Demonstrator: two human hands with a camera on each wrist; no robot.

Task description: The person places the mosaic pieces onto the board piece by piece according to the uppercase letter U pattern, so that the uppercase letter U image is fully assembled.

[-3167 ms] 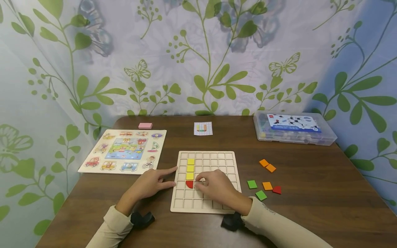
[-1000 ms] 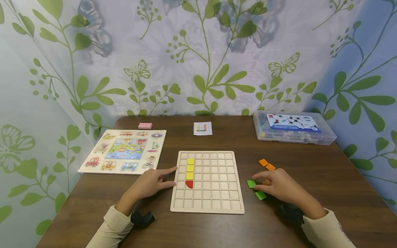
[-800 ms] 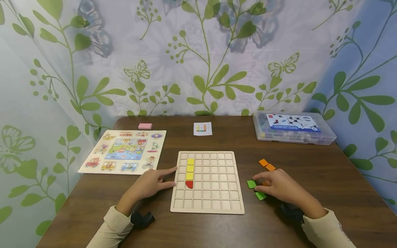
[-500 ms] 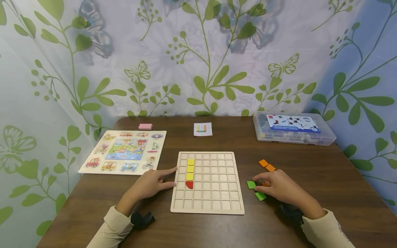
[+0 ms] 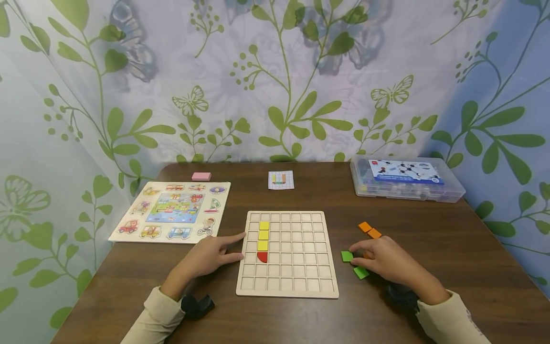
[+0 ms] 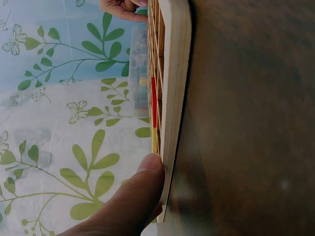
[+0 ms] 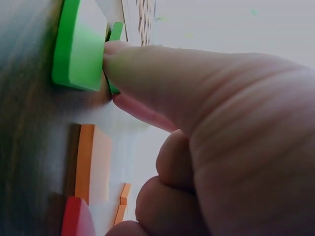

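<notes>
Right hand (image 5: 382, 260) pinches a green square tile (image 5: 346, 256) between thumb and index finger, just right of the wooden grid board (image 5: 299, 271). Left hand (image 5: 204, 255), thumb and index finger extended, touches the board's left edge. Board holds three yellow squares (image 5: 263, 235), one red quarter-circle (image 5: 262, 257).

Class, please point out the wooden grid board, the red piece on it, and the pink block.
Wooden grid board (image 5: 286, 258): head view, a bare square.
Red piece (image 5: 262, 257): head view, middle of its top face.
Pink block (image 5: 201, 177): head view, its visible middle.
</notes>
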